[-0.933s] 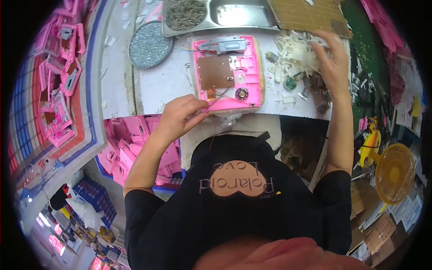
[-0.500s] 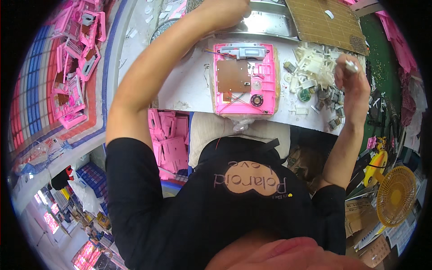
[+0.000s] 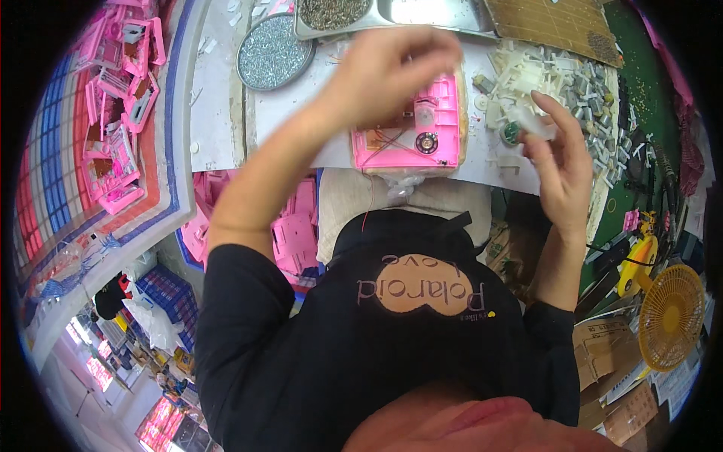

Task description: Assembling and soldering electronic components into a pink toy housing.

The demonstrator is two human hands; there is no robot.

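Note:
A pink plastic casing [image 3: 444, 156] lies open side up on the padded spot in front of me. It holds a small round black speaker [image 3: 427, 143] and thin wires, and its upper left part is hidden under my left hand [image 3: 384, 75]. That hand hovers over the casing, its fingers smeared by motion, so I cannot tell whether it holds anything. To the right, my right hand [image 3: 566, 162] pinches a whitish plastic piece [image 3: 538, 126] between thumb and fingers. This piece is blurred. Just beyond the hand lies a pile of white plastic parts [image 3: 531, 75].
A round dish of small silvery parts [image 3: 276, 53] stands at the back left, beside a metal tray [image 3: 440, 16] with screws in its left section. Brown cardboard [image 3: 553, 26] lies at the back right. Pink casings [image 3: 294, 237] are stacked below the table edge. A yellow fan [image 3: 669, 318] stands right.
My left hand has come back from the metal tray to above the pink casing. My right hand has moved left and nearer, keeping a white piece in its fingers.

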